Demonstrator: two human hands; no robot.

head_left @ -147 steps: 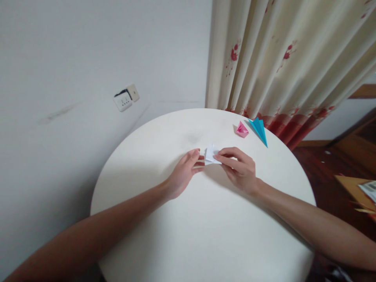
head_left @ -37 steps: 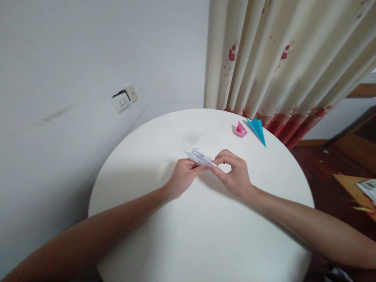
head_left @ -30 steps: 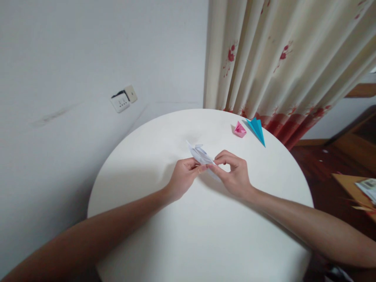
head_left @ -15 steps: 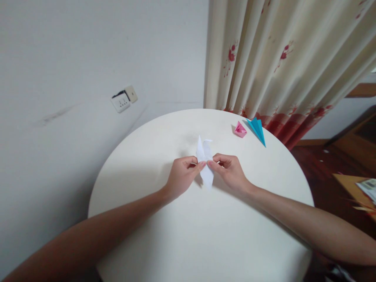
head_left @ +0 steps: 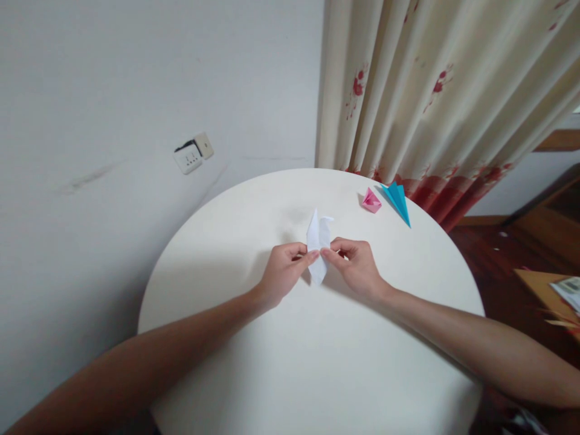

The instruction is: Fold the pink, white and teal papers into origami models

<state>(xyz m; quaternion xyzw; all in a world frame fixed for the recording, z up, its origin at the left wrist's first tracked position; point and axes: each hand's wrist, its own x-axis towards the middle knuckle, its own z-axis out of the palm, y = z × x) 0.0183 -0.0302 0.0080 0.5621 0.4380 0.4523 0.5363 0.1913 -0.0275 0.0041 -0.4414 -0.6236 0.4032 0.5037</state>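
A white folded paper figure (head_left: 317,238) stands upright between my two hands over the round white table (head_left: 317,362). My left hand (head_left: 283,275) pinches its left side with thumb and forefinger. My right hand (head_left: 356,266) pinches its right side the same way. The figure's narrow lower tip points down toward the tabletop, and two pointed flaps rise at the top.
A small pink folded paper piece (head_left: 371,200) and a blue folded paper plane shape (head_left: 399,202) lie at the table's far right edge, near a flowered curtain (head_left: 435,90). A wall socket (head_left: 193,154) sits on the wall at left. Wooden floor and furniture (head_left: 544,254) lie to the right.
The white paper, earlier held flat and low near the table, has been turned upright between both hands. In the last half second it barely shifted.
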